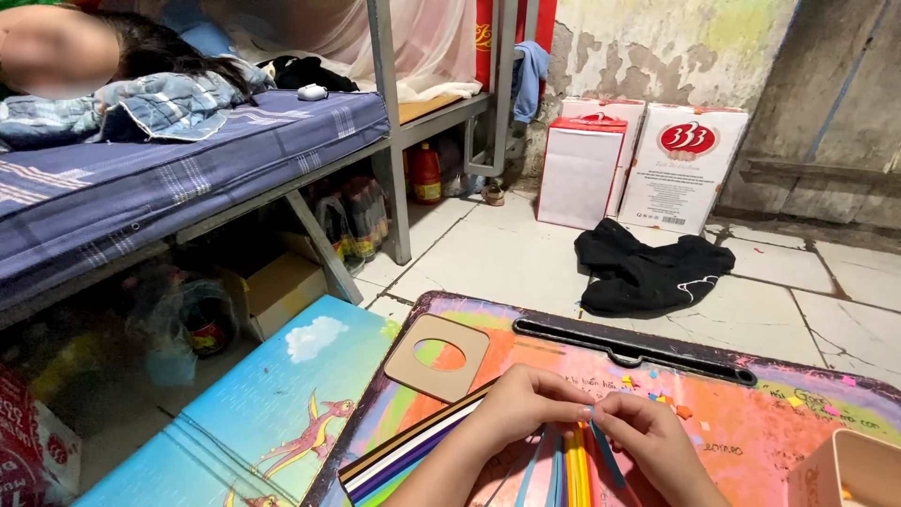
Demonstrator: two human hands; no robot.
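Thin paper strips (572,465) in blue, yellow, orange and red are seen at the hands, beside a bundle of strips (413,446) banded in brown, white, purple and black. The counter (751,422) is painted pink, orange and green, with a black clip (638,345) and scattered coloured paper bits. A tan card with an oval hole (438,357) is noted. The mat (272,413) is sky blue with a cloud and dragon pattern. The bed's mattress (141,178) is navy with pale checked stripes. A black garment (652,272) is seen on off-white floor tiles (497,253), near red-and-white boxes (648,160).
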